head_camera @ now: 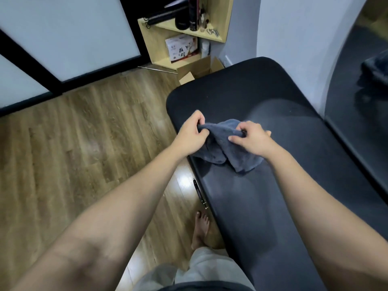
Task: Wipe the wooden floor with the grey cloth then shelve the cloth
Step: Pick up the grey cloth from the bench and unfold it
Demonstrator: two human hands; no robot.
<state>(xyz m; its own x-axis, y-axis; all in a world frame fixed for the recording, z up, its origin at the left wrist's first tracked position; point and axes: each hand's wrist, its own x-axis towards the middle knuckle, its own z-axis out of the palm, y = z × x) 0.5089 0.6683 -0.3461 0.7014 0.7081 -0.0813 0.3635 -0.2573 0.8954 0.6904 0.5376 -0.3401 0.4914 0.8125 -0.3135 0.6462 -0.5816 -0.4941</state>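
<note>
The grey cloth [222, 148] hangs rumpled between both hands, its lower folds lying on a black padded bench [262, 97]. My left hand [192, 135] grips the cloth's upper left edge. My right hand [251, 137] pinches its upper right edge between thumb and fingers. The wooden floor [73, 139] spreads out to the left of the bench. A light wooden corner shelf [156, 45] stands at the far wall, up and left of the bench's end.
The shelf carries a dark spray can [192, 13], a black jar, small bottles and a printed box [182, 49]. An open cardboard box [197, 70] sits on the floor under it. Frosted sliding doors [63, 36] line the left. My bare foot [200, 229] stands beside the bench.
</note>
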